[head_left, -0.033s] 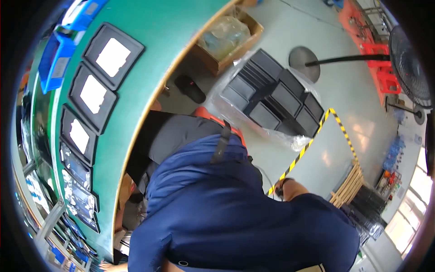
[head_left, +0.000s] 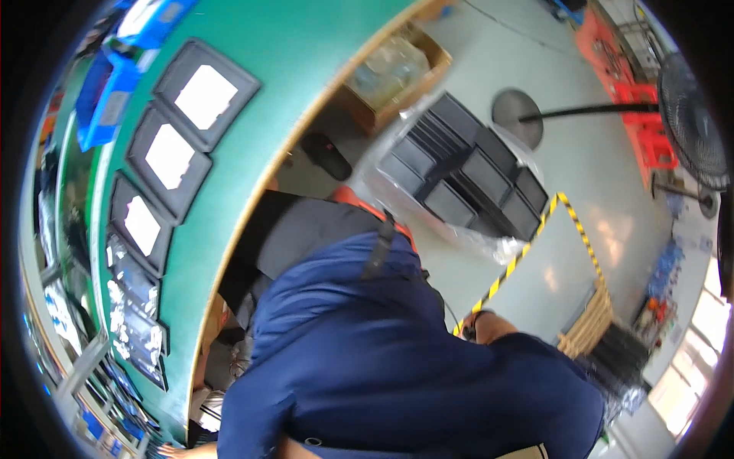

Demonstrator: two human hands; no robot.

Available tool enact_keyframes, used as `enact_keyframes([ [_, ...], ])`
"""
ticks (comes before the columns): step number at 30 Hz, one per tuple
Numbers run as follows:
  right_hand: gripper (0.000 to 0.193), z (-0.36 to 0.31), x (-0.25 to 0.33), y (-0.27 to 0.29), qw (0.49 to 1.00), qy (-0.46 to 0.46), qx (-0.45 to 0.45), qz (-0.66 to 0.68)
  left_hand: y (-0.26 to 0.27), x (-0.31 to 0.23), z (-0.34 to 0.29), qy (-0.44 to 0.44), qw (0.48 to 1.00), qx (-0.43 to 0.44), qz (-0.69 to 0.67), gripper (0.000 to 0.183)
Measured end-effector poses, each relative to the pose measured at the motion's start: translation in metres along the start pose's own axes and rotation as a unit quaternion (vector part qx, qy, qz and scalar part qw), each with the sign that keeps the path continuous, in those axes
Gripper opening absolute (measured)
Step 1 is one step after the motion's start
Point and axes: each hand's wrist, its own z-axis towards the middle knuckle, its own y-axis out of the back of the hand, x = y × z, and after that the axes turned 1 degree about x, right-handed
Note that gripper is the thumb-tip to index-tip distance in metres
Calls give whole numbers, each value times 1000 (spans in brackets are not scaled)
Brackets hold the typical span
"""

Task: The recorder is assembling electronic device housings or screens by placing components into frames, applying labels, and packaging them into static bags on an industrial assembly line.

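Left hand (head_left: 180, 452): lower left, near green workbench (head_left: 195, 249), hold cannot be told. Right hand: indistinct beyond forearm (head_left: 497, 327), hold likewise untold. Black trays (head_left: 191, 185), three, on workbench: white sheets (head_left: 170, 157) in each. Glossy panels (head_left: 138, 334), two, adjoining: no white sheets showing. Floor (head_left: 600, 164): plastic-wrapped black mouldings (head_left: 485, 174), pedestal fan (head_left: 692, 118).

Torso (head_left: 413, 352): navy, lower centre. Right forearm (head_left: 495, 327): bare, right of centre. Left sleeve (head_left: 248, 421): lower left. Grips: indistinct.

A factory workshop – green workbench (head_left: 237, 164), black trays (head_left: 183, 197), striped floor tape (head_left: 501, 277)
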Motion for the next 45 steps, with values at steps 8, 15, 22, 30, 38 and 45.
enact_keyframes([
  [8,22,-59,112,206,853,380,-322,-158,90,-53,-71,-155,914,-365,84,31],
  [15,21,-446,169,310,574,662,-445,-186,112,-51,-245,-487,767,-415,-33,26],
  [22,27,-621,297,287,314,731,-474,-377,231,3,-264,-336,705,-624,36,31],
  [30,27,-623,529,229,366,678,-468,-434,420,21,-214,-124,711,-691,28,77],
  [38,50,-607,656,214,364,687,-497,-386,432,66,-199,-246,642,-726,-16,60],
  [45,79,-589,690,168,254,675,-491,-489,380,99,-199,-287,484,-799,-213,34],
])
